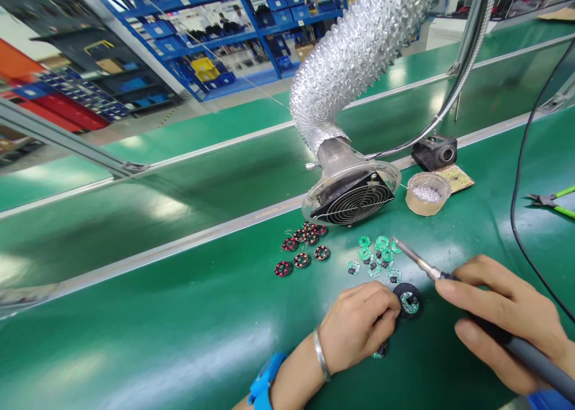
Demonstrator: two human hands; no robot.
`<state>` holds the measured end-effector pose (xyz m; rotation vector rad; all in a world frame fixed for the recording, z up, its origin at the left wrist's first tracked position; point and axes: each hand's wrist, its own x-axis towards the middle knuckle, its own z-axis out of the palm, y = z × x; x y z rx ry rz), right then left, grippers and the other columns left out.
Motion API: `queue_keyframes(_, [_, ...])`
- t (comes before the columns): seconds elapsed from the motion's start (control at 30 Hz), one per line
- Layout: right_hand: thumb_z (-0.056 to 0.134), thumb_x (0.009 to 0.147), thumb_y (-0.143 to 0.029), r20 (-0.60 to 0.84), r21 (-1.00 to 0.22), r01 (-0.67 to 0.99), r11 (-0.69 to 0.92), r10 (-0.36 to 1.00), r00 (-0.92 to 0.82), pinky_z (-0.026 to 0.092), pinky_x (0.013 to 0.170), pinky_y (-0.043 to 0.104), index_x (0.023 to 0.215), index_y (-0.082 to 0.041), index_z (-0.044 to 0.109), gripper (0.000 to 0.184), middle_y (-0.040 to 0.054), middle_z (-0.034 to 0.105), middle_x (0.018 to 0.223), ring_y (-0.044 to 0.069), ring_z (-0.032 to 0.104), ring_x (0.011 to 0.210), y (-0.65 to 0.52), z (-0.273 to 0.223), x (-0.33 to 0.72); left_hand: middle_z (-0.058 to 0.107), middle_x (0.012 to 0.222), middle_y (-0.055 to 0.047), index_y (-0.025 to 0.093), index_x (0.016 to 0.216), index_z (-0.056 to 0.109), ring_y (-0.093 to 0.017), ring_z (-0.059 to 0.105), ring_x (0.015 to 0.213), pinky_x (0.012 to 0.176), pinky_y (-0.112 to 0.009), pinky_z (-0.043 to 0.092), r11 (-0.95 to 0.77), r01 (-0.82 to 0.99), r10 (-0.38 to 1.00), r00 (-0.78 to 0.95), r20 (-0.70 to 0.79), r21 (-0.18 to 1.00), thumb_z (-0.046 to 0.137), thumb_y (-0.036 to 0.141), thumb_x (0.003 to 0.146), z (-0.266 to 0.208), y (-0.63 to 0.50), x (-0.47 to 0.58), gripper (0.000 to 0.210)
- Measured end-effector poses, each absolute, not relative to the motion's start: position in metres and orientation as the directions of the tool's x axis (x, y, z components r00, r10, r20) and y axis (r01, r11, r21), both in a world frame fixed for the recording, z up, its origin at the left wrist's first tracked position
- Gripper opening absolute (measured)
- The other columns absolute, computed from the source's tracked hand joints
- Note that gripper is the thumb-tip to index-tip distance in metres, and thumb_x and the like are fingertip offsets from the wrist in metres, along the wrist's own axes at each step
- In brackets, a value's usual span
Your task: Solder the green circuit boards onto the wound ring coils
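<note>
My left hand (359, 326) rests on the green bench, its fingertips pinching a black ring fixture (408, 301) that holds a small round green circuit board. A bangle and a blue wrist strap sit on that wrist. My right hand (498, 317) grips a soldering iron (422, 265) like a pen, its tip raised over a cluster of green round boards (377, 255). A group of round red-and-black coil parts (303, 248) lies further left.
A fume extractor fan (353, 194) on a flexible silver duct (359, 51) stands just behind the parts. A tape roll holding solder scraps (426, 193), a black iron stand (435, 152), green-handled cutters (550, 202) and a black cable (516, 206) lie to the right. Blue shelving stands beyond.
</note>
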<state>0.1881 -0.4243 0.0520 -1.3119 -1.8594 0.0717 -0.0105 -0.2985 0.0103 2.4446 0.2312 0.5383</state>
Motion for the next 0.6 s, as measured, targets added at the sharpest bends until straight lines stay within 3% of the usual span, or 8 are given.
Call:
queue_keyframes(0.13, [0.049, 0.088, -0.016, 0.551, -0.509, 0.793, 0.333, 0.834, 0.003, 0.05, 0.055, 0.037, 0.114, -0.024, 0.059, 0.029, 0.0051, 0.061, 0.07, 0.023, 0.062, 0.065, -0.44, 0.061, 0.174, 0.065, 0.077, -0.002, 0.019, 0.088, 0.055, -0.013, 0.06, 0.069, 0.065, -0.021, 0.049, -0.8, 0.032, 0.291, 0.893, 0.342, 0.599, 0.047, 0.013, 0.089, 0.008, -0.299, -0.011, 0.01])
queue_keyframes(0.3, [0.048, 0.089, -0.015, 0.57, -0.458, 0.774, 0.437, 0.812, -0.122, 0.05, 0.049, 0.038, 0.101, -0.023, 0.058, 0.018, 0.0026, 0.06, 0.057, 0.02, 0.059, 0.051, -0.439, 0.056, 0.165, 0.065, 0.077, -0.002, 0.019, 0.088, 0.055, -0.013, 0.06, 0.069, 0.065, -0.021, 0.049, -0.803, 0.035, 0.293, 0.893, 0.343, 0.594, 0.046, 0.014, 0.09, 0.008, -0.299, -0.011, 0.01])
queue_keyframes(0.6, [0.049, 0.088, -0.012, 0.546, -0.423, 0.765, 0.485, 0.81, -0.212, 0.051, 0.049, 0.037, 0.1, -0.02, 0.058, 0.017, 0.0027, 0.059, 0.056, 0.02, 0.058, 0.049, -0.433, 0.057, 0.168, 0.065, 0.078, -0.002, 0.019, 0.088, 0.055, -0.013, 0.06, 0.069, 0.064, -0.022, 0.049, -0.808, 0.043, 0.291, 0.897, 0.334, 0.588, 0.045, 0.015, 0.091, 0.006, -0.3, -0.01, 0.011])
